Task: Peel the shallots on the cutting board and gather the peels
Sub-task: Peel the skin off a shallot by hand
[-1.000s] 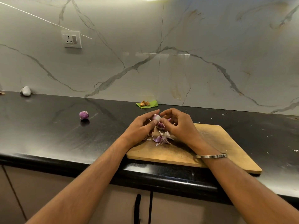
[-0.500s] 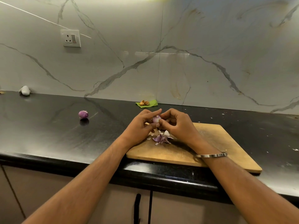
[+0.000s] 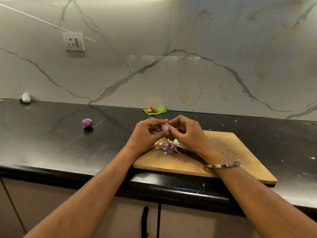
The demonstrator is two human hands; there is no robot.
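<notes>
A small pale purple shallot (image 3: pixel 165 126) is held above the far left part of the wooden cutting board (image 3: pixel 228 162). My left hand (image 3: pixel 145 134) grips it from the left with curled fingers, and my right hand (image 3: pixel 187 133) pinches it from the right with thumb and fingertips. Under the hands a loose heap of purple and white peels (image 3: pixel 169 146) lies on the board. Another purple shallot (image 3: pixel 87 123) sits alone on the black counter to the left.
The black counter (image 3: pixel 51 148) runs along a marble wall. A green leaf with brown bits (image 3: pixel 154 110) lies at the wall behind the hands. A grey lump (image 3: pixel 25 97) sits far left. Small white scraps dot the counter at right (image 3: pixel 312 158).
Both hands have drawn closer together around the shallot and lifted slightly; the shallot has turned a little between the fingers. The peel heap and the lone shallot stay put.
</notes>
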